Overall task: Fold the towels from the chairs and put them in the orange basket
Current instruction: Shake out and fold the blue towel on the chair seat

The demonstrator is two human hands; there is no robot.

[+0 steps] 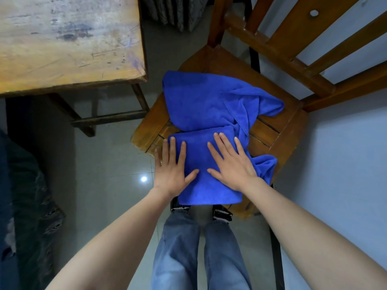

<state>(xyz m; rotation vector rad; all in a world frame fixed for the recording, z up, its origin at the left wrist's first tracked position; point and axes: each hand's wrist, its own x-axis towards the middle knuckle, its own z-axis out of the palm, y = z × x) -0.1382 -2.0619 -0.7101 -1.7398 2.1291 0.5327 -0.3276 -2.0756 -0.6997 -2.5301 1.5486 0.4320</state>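
With my left hand [170,172] and right hand [231,164] pressed flat, gripping nothing, I smooth the half-folded bright blue terry towel [209,114] on the brown wooden chair [278,130]; beyond my fingertips it lies bunched, the basket unseen.

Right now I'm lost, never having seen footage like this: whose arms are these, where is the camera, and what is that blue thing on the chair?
No machine: a person wears a camera on the head, so you look down along their arms. The left hand and right hand lie flat, fingers straight, pressing the folded near part of a blue towel onto a wooden chair. Nothing is gripped. The towel's far part lies rumpled. A wooden table stands at the left.
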